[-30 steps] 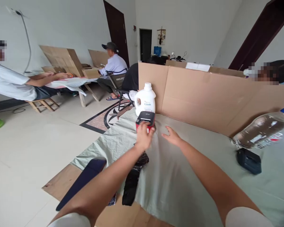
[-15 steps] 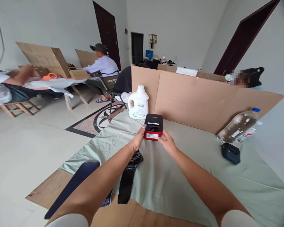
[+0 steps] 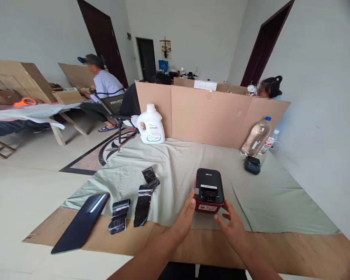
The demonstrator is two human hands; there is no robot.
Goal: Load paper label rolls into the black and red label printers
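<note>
A red-and-black boxy device (image 3: pixel 210 188) rests on the green cloth in front of me, with a black top, red sides and a white label facing me. My left hand (image 3: pixel 188 208) lies against its left side, fingers along the edge. At its right front corner, my right hand (image 3: pixel 230 221) touches the side with its fingers, while the thumb sits apart near the front. Left of my hands, two pieces of crumpled black tape (image 3: pixel 142 204) lie on the cloth. A dark flat phone-like slab (image 3: pixel 80 223) is farther left, across the board's edge.
A white jug (image 3: pixel 151 126) stands at the back left before a cardboard screen (image 3: pixel 204 116). To the right are a large clear bottle (image 3: pixel 256 138), a smaller bottle (image 3: pixel 268 143) and a black case (image 3: pixel 252 165). Other people sit beyond, one in a chair (image 3: pixel 109 105).
The device has come from the back of the cloth toward me and to the right, between both hands. My view has shifted right; the tape and dark slab are now uncovered.
</note>
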